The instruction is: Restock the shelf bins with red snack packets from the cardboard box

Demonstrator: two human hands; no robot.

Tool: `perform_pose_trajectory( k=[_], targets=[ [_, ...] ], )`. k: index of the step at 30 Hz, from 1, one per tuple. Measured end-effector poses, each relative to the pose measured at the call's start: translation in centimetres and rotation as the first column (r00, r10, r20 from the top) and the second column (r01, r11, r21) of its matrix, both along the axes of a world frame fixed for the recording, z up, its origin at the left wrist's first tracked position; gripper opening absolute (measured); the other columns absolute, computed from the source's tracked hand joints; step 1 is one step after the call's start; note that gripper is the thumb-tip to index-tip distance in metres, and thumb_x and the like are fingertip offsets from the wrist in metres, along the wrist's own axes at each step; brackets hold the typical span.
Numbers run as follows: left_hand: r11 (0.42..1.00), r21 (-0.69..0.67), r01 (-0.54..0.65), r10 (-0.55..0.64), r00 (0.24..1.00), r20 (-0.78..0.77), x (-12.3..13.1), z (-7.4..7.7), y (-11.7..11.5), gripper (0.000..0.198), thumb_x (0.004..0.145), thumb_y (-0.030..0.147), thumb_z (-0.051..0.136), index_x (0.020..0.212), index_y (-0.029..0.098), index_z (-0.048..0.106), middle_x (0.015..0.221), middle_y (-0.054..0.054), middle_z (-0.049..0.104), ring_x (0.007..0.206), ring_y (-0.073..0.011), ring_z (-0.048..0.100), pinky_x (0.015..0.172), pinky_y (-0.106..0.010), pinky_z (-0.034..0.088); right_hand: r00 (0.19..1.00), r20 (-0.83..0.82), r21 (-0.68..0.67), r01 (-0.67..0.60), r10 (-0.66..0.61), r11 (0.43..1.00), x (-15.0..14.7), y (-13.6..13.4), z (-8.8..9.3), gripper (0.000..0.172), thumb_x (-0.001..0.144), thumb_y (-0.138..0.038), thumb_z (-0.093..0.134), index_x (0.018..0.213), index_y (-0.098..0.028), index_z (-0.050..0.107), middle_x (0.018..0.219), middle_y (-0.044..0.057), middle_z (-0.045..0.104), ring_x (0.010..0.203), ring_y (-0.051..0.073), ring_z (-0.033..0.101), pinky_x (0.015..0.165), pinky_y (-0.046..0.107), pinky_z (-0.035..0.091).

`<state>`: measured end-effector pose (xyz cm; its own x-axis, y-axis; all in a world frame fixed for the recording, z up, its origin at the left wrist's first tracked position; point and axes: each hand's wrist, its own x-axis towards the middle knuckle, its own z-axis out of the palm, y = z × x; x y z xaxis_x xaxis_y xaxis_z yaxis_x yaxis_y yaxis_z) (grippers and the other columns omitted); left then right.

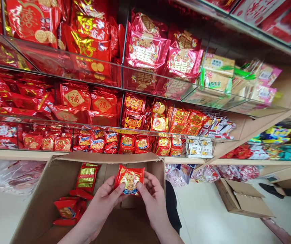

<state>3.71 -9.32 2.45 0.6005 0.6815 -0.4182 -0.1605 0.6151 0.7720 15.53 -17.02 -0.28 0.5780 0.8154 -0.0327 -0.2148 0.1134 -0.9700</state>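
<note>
Between my two hands is a red and gold biscuit packet [130,178], its printed front turned up toward me. My left hand [107,195] grips its left edge with the thumb on top. On the right edge, my right hand [152,191] pinches it the same way. Both hands are above an open cardboard box [99,157]. Inside the box, several loose red packets [68,208] lie at the left, and a packet showing its gold back [87,177] leans near the far wall.
Shelves with clear plastic fronts [160,93] rise beyond the box, filled with red and pink snack packets [145,51]. Plastic bags [10,176] lie under the shelf at left. At right, another cardboard box [244,198] stands on the floor near a person's arm [280,230] and dark shoe [271,190].
</note>
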Motion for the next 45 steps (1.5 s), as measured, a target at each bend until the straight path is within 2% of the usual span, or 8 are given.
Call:
perform_pose_trajectory(
  k=[3, 10, 12, 16, 21, 32, 40, 45],
  targets=[
    [1.0, -0.015, -0.017, 0.016, 0.999, -0.042, 0.6, -0.3, 0.2, 0.037, 0.065, 0.034, 0.071, 0.097, 0.019, 0.06, 0.106, -0.006, 0.065, 0.094, -0.0207, 0.061, 0.074, -0.029, 0.052, 0.99, 0.138, 0.036, 0.024, -0.028, 0.999, 0.5, -0.3, -0.2, 0.043, 0.076, -0.026, 0.063, 0.113, -0.024, 0.043, 0.1, 0.003, 0.063, 0.088, 0.015, 0.06, 0.079, 0.029, 0.049],
    [0.995, 0.084, 0.058, -0.057, 0.998, -0.013, 4.6, 2.1, 1.6, 0.031, 0.071, 0.022, 0.067, 0.1, 0.017, 0.057, 0.103, -0.008, 0.066, 0.087, -0.0179, 0.064, 0.075, -0.03, 0.054, 0.94, 0.341, -0.045, 0.0, 0.016, 0.999, 4.8, 0.4, 1.6, 0.022, 0.078, -0.031, 0.058, 0.097, -0.02, 0.056, 0.082, 0.002, 0.061, 0.069, 0.015, 0.057, 0.061, 0.027, 0.048],
    [0.999, 0.031, 0.038, -0.038, 0.999, -0.005, 6.6, 2.8, 3.1, 0.025, 0.072, 0.013, 0.065, 0.094, 0.014, 0.056, 0.095, -0.01, 0.068, 0.081, -0.0195, 0.066, 0.072, -0.03, 0.055, 0.844, 0.529, -0.011, 0.111, -0.089, 0.994, 6.7, 0.8, 2.0, 0.021, 0.08, -0.03, 0.055, 0.098, -0.02, 0.057, 0.088, 0.004, 0.061, 0.075, 0.016, 0.057, 0.067, 0.031, 0.048],
    [0.986, -0.156, -0.055, 0.049, 0.998, -0.044, 10.9, 3.0, 7.2, 0.007, 0.077, 0.003, 0.053, 0.081, 0.01, 0.051, 0.083, -0.017, 0.067, 0.075, -0.0238, 0.068, 0.064, -0.029, 0.057, 0.474, 0.827, 0.134, 0.355, -0.302, 0.925, 8.8, 1.1, 0.8, 0.015, 0.082, -0.023, 0.051, 0.094, -0.019, 0.058, 0.102, 0.01, 0.058, 0.099, 0.023, 0.051, 0.086, 0.042, 0.042],
    [0.968, -0.161, -0.191, 0.177, 0.979, -0.103, 15.1, 0.9, 11.3, 0.016, 0.081, 0.0, 0.044, 0.089, 0.014, 0.048, 0.088, -0.012, 0.065, 0.07, -0.0186, 0.068, 0.055, -0.027, 0.057, 0.361, 0.903, 0.089, 0.372, -0.232, 0.924, 8.1, 1.5, -2.4, 0.017, 0.08, -0.014, 0.049, 0.092, -0.021, 0.058, 0.118, 0.011, 0.045, 0.11, 0.025, 0.043, 0.09, 0.046, 0.039],
    [0.962, -0.028, -0.271, 0.271, 0.963, -0.004, 19.0, -1.8, 16.9, 0.036, 0.075, -0.01, 0.044, 0.095, 0.016, 0.061, 0.088, -0.006, 0.069, 0.072, -0.0122, 0.065, 0.067, -0.021, 0.055, 0.365, 0.895, 0.104, 0.387, -0.256, 0.916, 7.7, 1.7, -2.2, 0.027, 0.071, -0.004, 0.048, 0.09, -0.022, 0.057, 0.124, 0.009, 0.041, 0.114, 0.026, 0.04, 0.09, 0.046, 0.039],
    [0.898, 0.162, -0.409, 0.424, 0.903, -0.072, 19.7, -2.1, 17.6, 0.024, 0.08, 0.011, 0.054, 0.104, 0.014, 0.056, 0.101, -0.004, 0.063, 0.078, -0.0118, 0.062, 0.065, -0.028, 0.054, 0.403, 0.887, 0.072, 0.36, -0.225, 0.93, 7.8, 1.6, -1.7, 0.027, 0.071, -0.003, 0.047, 0.089, -0.021, 0.055, 0.124, 0.009, 0.04, 0.114, 0.025, 0.039, 0.091, 0.045, 0.039],
    [0.901, 0.17, -0.399, 0.418, 0.903, -0.1, 19.8, -2.4, 17.9, 0.027, 0.08, 0.004, 0.051, 0.103, 0.016, 0.057, 0.101, -0.005, 0.064, 0.079, -0.0121, 0.063, 0.066, -0.027, 0.055, 0.377, 0.892, 0.111, 0.35, -0.249, 0.93, 8.0, 1.7, -1.9, 0.027, 0.071, -0.003, 0.047, 0.09, -0.02, 0.054, 0.125, 0.01, 0.039, 0.114, 0.025, 0.04, 0.091, 0.044, 0.04]
  ],
)
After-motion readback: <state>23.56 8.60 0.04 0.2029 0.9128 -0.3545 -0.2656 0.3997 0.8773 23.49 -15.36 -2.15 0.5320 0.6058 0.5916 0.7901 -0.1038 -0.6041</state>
